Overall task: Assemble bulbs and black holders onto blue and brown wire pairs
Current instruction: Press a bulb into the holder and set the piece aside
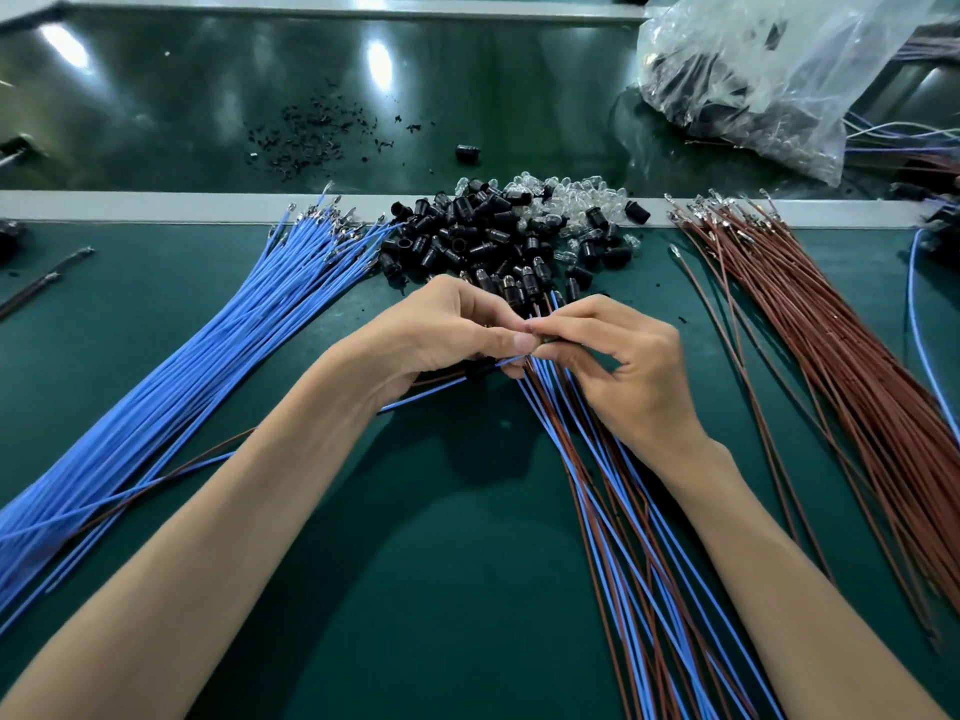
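Green work mat (467,589): covers the lower frame from 3 through 6 to 9 o'clock. Dark conveyor belt (182,96): runs across 12 o'clock behind a pale rail.

Blue wire bundle (208,366): lies on the mat at 9 o'clock, terminal ends fanned toward 11. Brown wire bundle (841,387): lies at 3 o'clock, terminal ends toward 1. Clear plastic bag (779,70): at 1 o'clock on the belt, dark contents.

Mixed blue and brown wires (623,537): fan from centre to 5 o'clock, passing beneath the right hand.

Left hand (447,330): at centre, fingers curled, gripping a wire pair (436,389) that trails toward 8 o'clock. Right hand (628,371): just beside it at 3 o'clock, thumb and forefinger pinching a small dark part (545,339); its identity cannot be told. The fingertips of both hands meet.

Black holders (467,241): heaped at 12 o'clock against the rail, just beyond the hands. Clear bulbs (566,202): piled touching the heap at 1 o'clock. Black debris (311,132): scattered on the belt at 11 o'clock.
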### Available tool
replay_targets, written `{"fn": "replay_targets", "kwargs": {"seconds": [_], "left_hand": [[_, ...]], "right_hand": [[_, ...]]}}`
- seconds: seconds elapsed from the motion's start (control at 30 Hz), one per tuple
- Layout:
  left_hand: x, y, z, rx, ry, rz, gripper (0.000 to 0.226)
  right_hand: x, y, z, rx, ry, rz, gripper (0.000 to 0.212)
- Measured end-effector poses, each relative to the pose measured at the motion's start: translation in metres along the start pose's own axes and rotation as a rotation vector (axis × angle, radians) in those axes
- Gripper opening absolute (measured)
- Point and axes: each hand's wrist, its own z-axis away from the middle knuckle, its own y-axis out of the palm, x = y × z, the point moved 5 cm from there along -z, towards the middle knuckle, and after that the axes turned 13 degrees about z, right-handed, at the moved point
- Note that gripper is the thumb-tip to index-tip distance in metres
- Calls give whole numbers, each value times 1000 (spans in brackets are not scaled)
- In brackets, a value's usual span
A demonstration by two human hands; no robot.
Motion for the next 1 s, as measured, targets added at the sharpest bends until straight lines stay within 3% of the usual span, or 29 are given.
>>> {"fn": "replay_targets", "kwargs": {"seconds": [0.17, 0.3, 0.5, 0.73, 1.0], "left_hand": [[-3, 3, 1, 8, 58, 28, 6], [-9, 1, 4, 77, 23, 57, 35], [-9, -13, 9, 130, -65, -260, 25], [-17, -8, 6, 75, 88, -269, 12], [-16, 4, 4, 33, 157, -244, 16]], "right_hand": [[-4, -1, -2, 0, 12, 67, 10], [-12, -7, -2, -22, 106, 119, 7], [-17, -12, -2, -36, 170, 85, 7], [-13, -11, -3, 7, 121, 101, 7], [-11, -10, -2, 5, 171, 2, 10]]}}
